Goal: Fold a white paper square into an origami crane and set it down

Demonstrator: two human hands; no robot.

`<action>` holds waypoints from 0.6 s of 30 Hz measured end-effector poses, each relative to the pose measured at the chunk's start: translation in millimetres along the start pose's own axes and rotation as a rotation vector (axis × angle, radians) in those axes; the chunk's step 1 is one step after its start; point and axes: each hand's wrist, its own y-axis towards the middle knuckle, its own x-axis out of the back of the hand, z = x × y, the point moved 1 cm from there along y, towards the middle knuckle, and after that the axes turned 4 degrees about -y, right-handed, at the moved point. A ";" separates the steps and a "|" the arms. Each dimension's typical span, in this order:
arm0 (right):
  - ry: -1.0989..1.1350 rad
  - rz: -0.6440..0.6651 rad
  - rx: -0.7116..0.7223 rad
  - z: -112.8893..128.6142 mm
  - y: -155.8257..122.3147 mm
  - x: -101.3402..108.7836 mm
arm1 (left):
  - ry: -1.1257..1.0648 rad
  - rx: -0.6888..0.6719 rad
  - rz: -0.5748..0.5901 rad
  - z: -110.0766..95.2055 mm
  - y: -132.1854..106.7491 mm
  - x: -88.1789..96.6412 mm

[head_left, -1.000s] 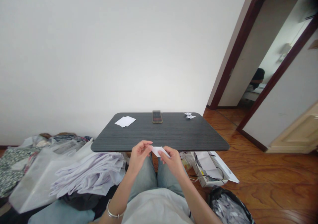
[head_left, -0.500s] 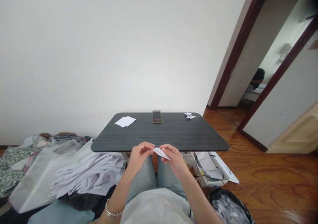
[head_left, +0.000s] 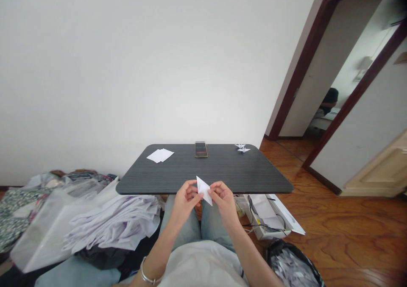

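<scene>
A small folded piece of white paper is held between both hands at the near edge of the dark table. My left hand pinches its left side, thumb in front and fingers curled behind. On the right side, my right hand grips it between thumb and fingertips. One point of the paper sticks up and another points down. Farther off on the table, two folded paper cranes stand at the right. White paper sheets lie at the left.
A phone rests at the table's far middle, near the wall. Folded white cloth and plastic bags are heaped at the left. Below right are a white box with cables and a black bag of paper scraps.
The folded paper has turned from lying nearly flat to upright, its broad face showing. My left hand has shifted slightly right and its thumb now presses the paper's lower left.
</scene>
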 end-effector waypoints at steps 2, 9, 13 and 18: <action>-0.033 0.007 0.003 0.3 -0.1 -0.2 | 0.009 -0.003 -0.012 -1.0 -0.4 0.2; -0.103 0.119 -0.011 3.7 -1.3 -0.4 | 0.021 -0.094 -0.049 -8.0 -1.6 3.5; -0.118 0.092 0.013 5.5 -1.4 0.4 | 0.049 -0.073 -0.031 -6.8 -1.3 3.9; -0.094 0.075 0.027 3.4 -0.3 1.4 | 0.044 -0.046 -0.006 -6.2 -2.3 2.3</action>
